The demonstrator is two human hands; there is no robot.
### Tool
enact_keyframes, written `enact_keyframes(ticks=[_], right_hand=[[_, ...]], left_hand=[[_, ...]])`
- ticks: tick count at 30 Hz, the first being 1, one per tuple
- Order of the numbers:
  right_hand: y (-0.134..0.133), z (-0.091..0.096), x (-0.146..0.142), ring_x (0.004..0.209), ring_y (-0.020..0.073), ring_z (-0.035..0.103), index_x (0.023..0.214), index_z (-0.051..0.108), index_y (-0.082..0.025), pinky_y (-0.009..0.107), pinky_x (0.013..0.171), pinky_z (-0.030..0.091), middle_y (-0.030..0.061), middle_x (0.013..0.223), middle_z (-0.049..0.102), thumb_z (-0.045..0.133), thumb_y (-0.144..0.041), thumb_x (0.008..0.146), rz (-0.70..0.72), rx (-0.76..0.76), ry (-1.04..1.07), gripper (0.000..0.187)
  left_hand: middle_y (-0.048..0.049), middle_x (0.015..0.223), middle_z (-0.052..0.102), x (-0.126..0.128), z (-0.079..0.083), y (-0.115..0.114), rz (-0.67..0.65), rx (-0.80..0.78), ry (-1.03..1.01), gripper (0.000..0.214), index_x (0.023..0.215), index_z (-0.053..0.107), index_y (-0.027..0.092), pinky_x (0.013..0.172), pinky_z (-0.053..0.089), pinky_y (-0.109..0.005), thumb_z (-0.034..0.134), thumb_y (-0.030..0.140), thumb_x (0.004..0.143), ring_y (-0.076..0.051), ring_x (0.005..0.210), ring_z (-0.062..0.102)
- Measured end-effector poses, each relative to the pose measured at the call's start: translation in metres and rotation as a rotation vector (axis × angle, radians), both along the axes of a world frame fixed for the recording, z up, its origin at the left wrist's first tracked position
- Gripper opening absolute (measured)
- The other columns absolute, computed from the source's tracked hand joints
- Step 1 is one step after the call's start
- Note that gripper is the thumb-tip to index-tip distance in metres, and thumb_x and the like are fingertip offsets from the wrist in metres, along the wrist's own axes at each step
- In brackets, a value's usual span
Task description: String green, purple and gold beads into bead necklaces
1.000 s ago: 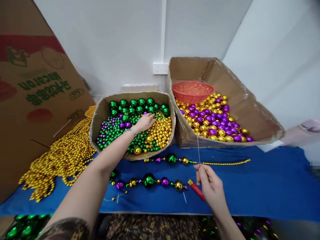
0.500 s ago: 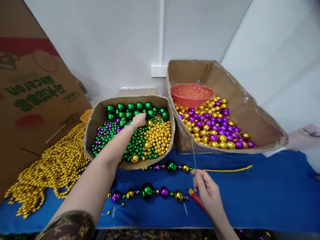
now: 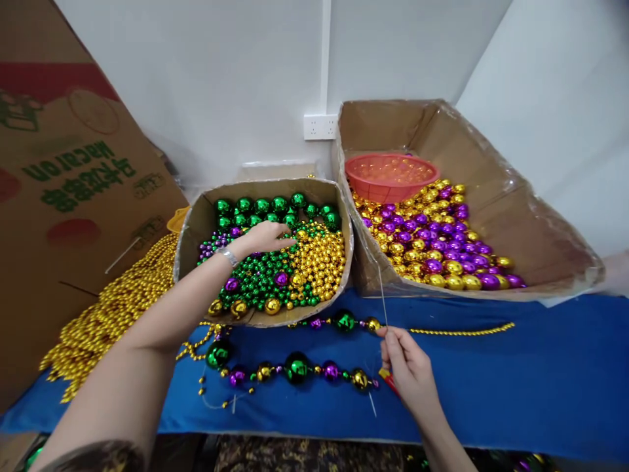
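My left hand [image 3: 268, 237] hovers in the low cardboard box [image 3: 179, 259], palm down, fingers stretched out and apart, over the small green beads [image 3: 265, 272] and beside the gold beads [image 3: 322, 259]. Nothing shows in its fingers. My right hand [image 3: 407, 360] pinches a thin, pale needle [image 3: 383, 295] that stands up nearly vertical in front of the boxes. Below, a strand of purple, gold and green beads [image 3: 297, 367] lies on the blue cloth [image 3: 491, 380]. Behind it another strand [image 3: 345, 321] runs past my right hand. A red and yellow tool [image 3: 389, 380] lies partly under that hand.
A larger carton [image 3: 555, 229] at the right holds gold and purple balls [image 3: 437, 246] and a red plastic basket [image 3: 393, 177]. Gold bead chains [image 3: 118, 301] are heaped at the left, against a tall printed carton [image 3: 63, 144]. A socket [image 3: 320, 127] is on the wall.
My left hand has drawn back from the large green balls towards the small beads, and its fingers have spread. My right hand still holds the needle. The view has shifted slightly.
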State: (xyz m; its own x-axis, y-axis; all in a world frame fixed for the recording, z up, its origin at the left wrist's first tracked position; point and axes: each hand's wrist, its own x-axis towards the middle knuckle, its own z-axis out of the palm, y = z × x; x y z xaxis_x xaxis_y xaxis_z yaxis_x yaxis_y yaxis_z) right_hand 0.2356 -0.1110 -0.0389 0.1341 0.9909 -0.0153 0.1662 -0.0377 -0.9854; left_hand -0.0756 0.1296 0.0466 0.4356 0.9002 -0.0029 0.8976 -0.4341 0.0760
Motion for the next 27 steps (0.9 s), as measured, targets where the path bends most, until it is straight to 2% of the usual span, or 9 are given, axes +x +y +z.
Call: enact_keyframes(ticks=[2,4,8,11,16,20,23,27], right_hand=[[0.0,0.003,-0.005,0.053,0.0107,0.051,0.095,0.06,-0.018,0.021,0.049,0.045,-0.0022,0.061,0.051,0.047,-0.052,0.093,0.018,0.013,-0.011,0.037],[-0.002,0.004,-0.008,0.053,0.0104,0.051,0.094,0.06,-0.018,0.021,0.05,0.045,-0.0022,0.061,0.052,0.047,-0.05,0.094,0.035,0.03,-0.025,0.035],[-0.01,0.002,-0.005,0.053,0.0101,0.051,0.096,0.06,-0.018,0.021,0.05,0.045,-0.0026,0.061,0.051,0.046,-0.048,0.095,0.027,0.03,-0.022,0.033],[-0.013,-0.003,-0.001,0.053,0.0099,0.05,0.096,0.06,-0.019,0.02,0.05,0.045,-0.0027,0.062,0.05,0.047,-0.048,0.095,0.004,0.012,-0.004,0.032],[-0.012,-0.004,-0.008,0.052,0.0096,0.049,0.097,0.06,-0.018,0.02,0.048,0.043,-0.003,0.061,0.049,0.045,-0.048,0.095,0.032,0.003,0.012,0.034],[-0.011,-0.001,-0.011,0.052,0.0096,0.05,0.097,0.061,-0.018,0.02,0.049,0.043,-0.003,0.06,0.049,0.045,-0.047,0.096,0.064,0.029,-0.019,0.033],[-0.012,0.0,-0.008,0.052,0.0094,0.05,0.098,0.061,-0.018,0.02,0.049,0.043,-0.0028,0.061,0.05,0.046,-0.047,0.095,0.057,0.02,-0.018,0.033],[-0.011,0.002,-0.006,0.05,0.0093,0.049,0.097,0.061,-0.018,0.02,0.047,0.042,-0.0029,0.061,0.05,0.046,-0.049,0.095,0.032,0.008,-0.004,0.035]], left_hand=[[-0.0117,0.114,0.066,0.02,-0.004,0.005,-0.06,0.054,0.006,0.05,0.127,0.058,0.016,0.087,0.049,-0.031,0.047,0.049,0.09,-0.024,0.101,0.065],[-0.0138,0.122,0.062,0.039,-0.012,0.011,-0.091,0.089,0.014,0.046,0.131,0.055,0.016,0.089,0.048,-0.031,0.046,0.04,0.093,-0.024,0.106,0.062],[-0.0137,0.107,0.065,0.053,-0.025,0.012,-0.107,0.057,0.02,0.033,0.114,0.065,0.014,0.084,0.05,-0.033,0.049,0.029,0.091,-0.024,0.094,0.065],[-0.0116,0.1,0.065,0.045,-0.026,-0.007,-0.152,0.045,-0.014,0.031,0.11,0.066,0.014,0.085,0.049,-0.032,0.047,0.031,0.093,-0.022,0.093,0.063],[-0.0114,0.1,0.063,0.032,-0.023,-0.069,-0.393,0.014,-0.131,0.041,0.11,0.064,0.013,0.082,0.049,-0.033,0.041,0.045,0.096,-0.02,0.09,0.061],[-0.0111,0.094,0.063,0.019,-0.02,-0.102,-0.435,0.031,-0.03,0.036,0.091,0.066,0.014,0.081,0.048,-0.034,0.042,0.041,0.096,-0.021,0.088,0.059],[-0.0085,0.084,0.063,0.002,-0.01,-0.104,-0.43,0.013,0.082,0.031,0.08,0.065,0.015,0.079,0.048,-0.033,0.046,0.035,0.095,-0.02,0.084,0.059],[-0.0069,0.078,0.063,-0.007,0.005,-0.084,-0.3,0.001,0.173,0.031,0.081,0.066,0.017,0.07,0.047,-0.03,0.047,0.038,0.094,-0.019,0.075,0.06]])
